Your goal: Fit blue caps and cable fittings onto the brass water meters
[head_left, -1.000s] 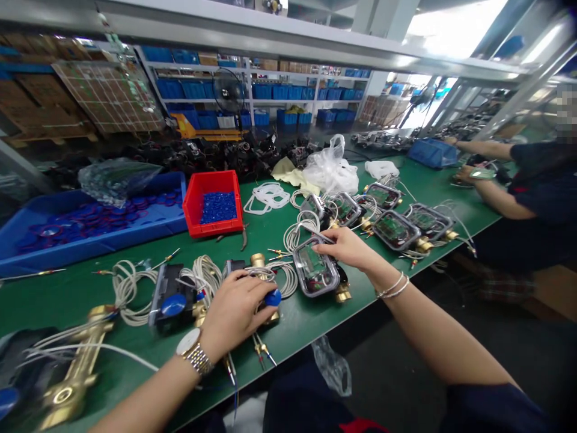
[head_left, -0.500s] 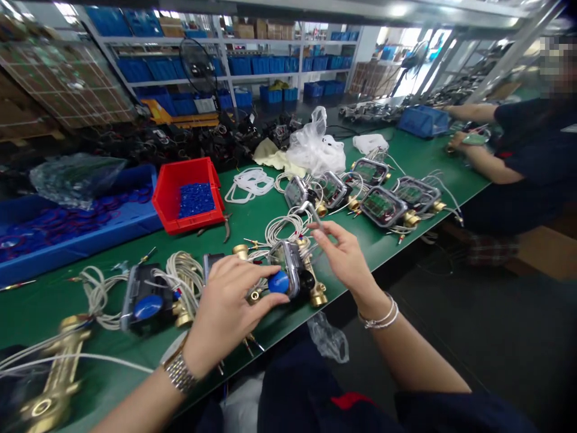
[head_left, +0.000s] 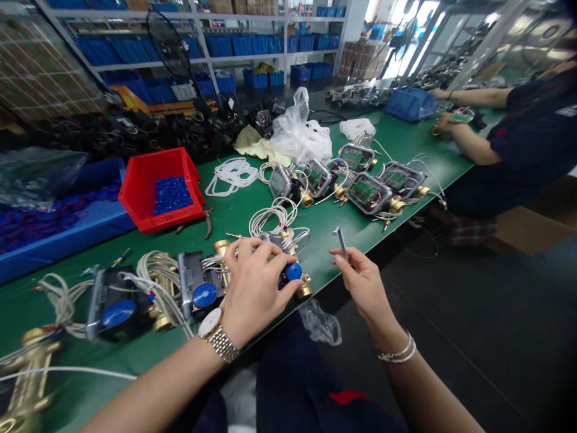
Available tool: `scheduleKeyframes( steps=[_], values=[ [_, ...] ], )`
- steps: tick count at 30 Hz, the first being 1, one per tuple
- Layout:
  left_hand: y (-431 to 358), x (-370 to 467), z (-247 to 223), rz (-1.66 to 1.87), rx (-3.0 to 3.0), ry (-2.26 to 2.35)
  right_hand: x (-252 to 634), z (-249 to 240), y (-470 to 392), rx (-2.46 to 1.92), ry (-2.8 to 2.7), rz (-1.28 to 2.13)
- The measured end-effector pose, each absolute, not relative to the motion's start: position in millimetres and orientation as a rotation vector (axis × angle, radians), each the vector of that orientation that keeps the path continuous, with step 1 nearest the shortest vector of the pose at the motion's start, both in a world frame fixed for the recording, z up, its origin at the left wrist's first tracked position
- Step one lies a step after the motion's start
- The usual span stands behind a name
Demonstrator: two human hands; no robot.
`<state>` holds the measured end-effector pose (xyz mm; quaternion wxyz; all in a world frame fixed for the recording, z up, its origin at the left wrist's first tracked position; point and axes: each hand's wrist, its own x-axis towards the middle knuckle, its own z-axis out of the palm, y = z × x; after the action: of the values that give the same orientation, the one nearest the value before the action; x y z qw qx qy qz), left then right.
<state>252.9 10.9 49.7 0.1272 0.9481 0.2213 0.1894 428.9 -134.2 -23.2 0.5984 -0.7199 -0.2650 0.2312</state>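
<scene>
My left hand [head_left: 259, 273] is closed, with thumb and forefinger at the edges of a round blue cap [head_left: 294, 271]. The cap sits against a meter with brass fittings [head_left: 305, 287], most of whose housing is hidden under my hand. To the right, apart from the meter, my right hand [head_left: 360, 278] pinches a small grey metal tool with a bent tip [head_left: 341, 242], pointing up. Left of my left hand stand two black meter housings with blue caps, one cap nearer [head_left: 205, 294] and one farther left [head_left: 118, 313]. Coiled white cables [head_left: 273, 219] lie behind the meter.
A red bin [head_left: 130, 201] of small blue parts stands beside a blue tray [head_left: 103, 234]. Several clear-lidded meters [head_left: 369, 192] lie on the green bench at right. White gaskets [head_left: 232, 174] and a plastic bag [head_left: 300, 132] lie behind. A co-worker's arms [head_left: 473, 141] are at far right.
My left hand has brought the blue cap from the clear lid's face to the meter's dark right side. My right hand has drawn back from the meter, lowering the metal tool. The view has shifted right.
</scene>
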Motion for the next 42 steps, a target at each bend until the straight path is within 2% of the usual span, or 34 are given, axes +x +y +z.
scheduleKeyframes(
  steps=[12,16,20,29,33,42],
  values=[
    [20,259,26,0.496,2.597,0.6,416,-24,-141,-1.596,-0.683,0.689],
    [21,258,18,0.493,2.56,0.579,409,-10,-136,-1.706,-0.789,0.562],
    [18,259,15,0.556,2.582,0.58,405,8,-128,-1.827,-1.111,0.34],
    [12,259,7,0.61,2.547,0.631,418,7,-100,-1.799,-1.721,0.267],
    [14,256,5,0.598,2.535,0.621,434,8,-87,-1.636,-1.974,0.086],
    [15,250,3,0.602,2.508,0.613,452,37,-65,-1.361,-2.464,0.071]
  ],
)
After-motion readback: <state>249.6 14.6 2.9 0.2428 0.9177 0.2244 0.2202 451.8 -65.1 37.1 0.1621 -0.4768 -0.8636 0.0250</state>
